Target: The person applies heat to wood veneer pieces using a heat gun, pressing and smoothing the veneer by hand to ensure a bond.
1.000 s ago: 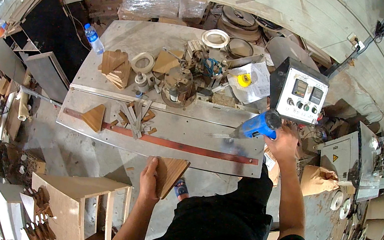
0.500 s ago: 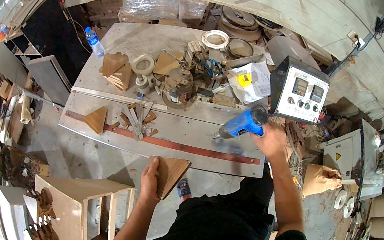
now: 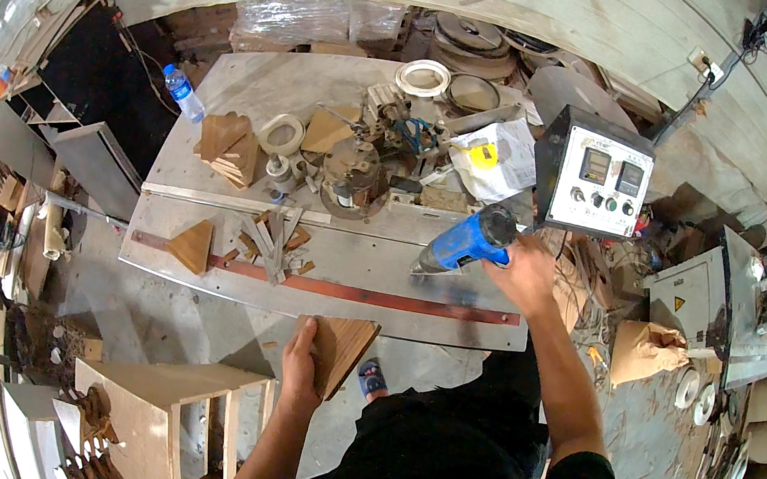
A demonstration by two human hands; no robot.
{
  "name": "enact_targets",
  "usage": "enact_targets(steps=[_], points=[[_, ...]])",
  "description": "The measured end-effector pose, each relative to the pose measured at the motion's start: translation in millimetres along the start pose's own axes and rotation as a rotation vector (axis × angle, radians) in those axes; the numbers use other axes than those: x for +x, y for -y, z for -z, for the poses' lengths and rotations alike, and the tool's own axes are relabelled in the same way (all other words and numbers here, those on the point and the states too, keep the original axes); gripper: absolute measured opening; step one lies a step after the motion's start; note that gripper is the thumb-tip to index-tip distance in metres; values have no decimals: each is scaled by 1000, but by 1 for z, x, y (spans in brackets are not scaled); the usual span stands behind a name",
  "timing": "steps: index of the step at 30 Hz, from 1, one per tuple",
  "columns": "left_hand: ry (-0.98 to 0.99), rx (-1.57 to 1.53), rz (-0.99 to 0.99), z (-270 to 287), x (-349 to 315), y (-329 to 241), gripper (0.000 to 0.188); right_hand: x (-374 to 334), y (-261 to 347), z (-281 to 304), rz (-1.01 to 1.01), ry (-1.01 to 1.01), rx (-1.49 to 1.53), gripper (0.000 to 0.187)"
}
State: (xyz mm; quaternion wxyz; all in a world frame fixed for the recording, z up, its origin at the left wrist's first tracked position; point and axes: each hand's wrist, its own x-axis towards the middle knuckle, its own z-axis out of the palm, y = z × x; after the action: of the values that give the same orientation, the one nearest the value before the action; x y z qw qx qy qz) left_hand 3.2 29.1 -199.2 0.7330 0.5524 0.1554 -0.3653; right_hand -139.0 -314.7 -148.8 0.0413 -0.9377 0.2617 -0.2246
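My left hand (image 3: 302,365) grips a brown, angled wooden board (image 3: 345,350) by its left side, in front of the table's near edge. In my right hand (image 3: 525,275) is a blue and black heat gun (image 3: 464,245), held by its handle over the right part of the table. Its metal nozzle points down and to the left. The wooden board and the heat gun are apart. A single wooden piece (image 3: 191,246) lies at the table's left, beside a pile of thin strips (image 3: 276,244). Farther back is a stack of similar wooden pieces (image 3: 228,151).
The grey table (image 3: 381,254) carries a red-brown strip (image 3: 394,298) along its front. Machine parts (image 3: 354,174) stand at its middle, with a control box (image 3: 602,185) at the back right. A water bottle (image 3: 183,92) lies back left. A wooden stand (image 3: 145,392) is at lower left.
The heat gun in my right hand has shifted slightly to the left, its nozzle still angled down. My left hand and the wooden board have stayed nearly in place.
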Motion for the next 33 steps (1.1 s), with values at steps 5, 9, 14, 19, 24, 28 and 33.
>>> enact_targets(steps=[5,9,14,19,24,28,33], points=[[21,-11,-1,3,4,4,48,-6,-17,-1,13,41,-7,30],[28,-14,-3,0,2,3,47,-15,-32,2,-19,33,-63,35],[33,13,2,-2,0,1,47,-21,-39,21,-11,-2,-72,38],[64,-16,-8,1,6,6,46,-32,-58,25,-54,-45,-84,35],[62,13,-1,-3,5,3,46,-34,-63,29,-47,-112,-93,34],[26,17,15,-3,7,5,46,-36,-63,24,-43,-83,-98,35],[53,21,11,-5,4,4,47,-32,-51,12,-73,-10,-79,34]])
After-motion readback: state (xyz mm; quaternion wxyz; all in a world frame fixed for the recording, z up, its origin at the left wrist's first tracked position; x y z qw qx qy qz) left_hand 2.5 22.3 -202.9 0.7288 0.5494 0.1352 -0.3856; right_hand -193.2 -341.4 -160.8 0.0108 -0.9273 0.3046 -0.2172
